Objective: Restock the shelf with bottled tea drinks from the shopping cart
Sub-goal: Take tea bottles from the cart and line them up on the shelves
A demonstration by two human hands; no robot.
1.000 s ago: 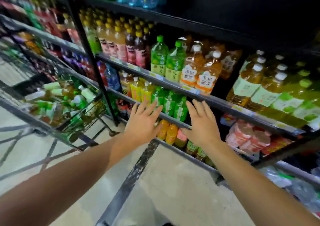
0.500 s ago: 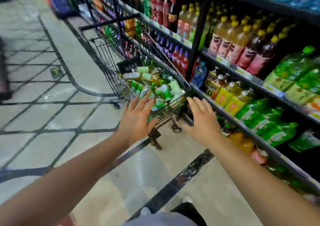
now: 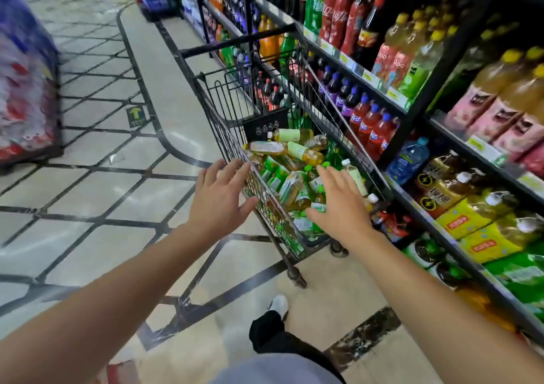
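Bare fingers spread wide on both sides, nothing in either grip! Right hand [image 3: 341,207] hovers palm-down over the near end of the cart [image 3: 217,124], fingers straight, right above the heap of bottles [image 3: 291,183]; whether it touches them I cannot tell. Left hand [image 3: 219,199] is just as open, held outside the cart's near wire wall, fingertips by the rim. Bottles lie jumbled on their sides in the basket, amber tea with green and pale labels, white and green caps, directly under and just ahead of the right palm. Black wire cart stands on the tiled floor [image 3: 97,177], parked close beside the shelf [image 3: 435,216] on the right. Shelf tiers carry upright drinks: yellow-labelled and green packs low down, red and purple sodas further along.
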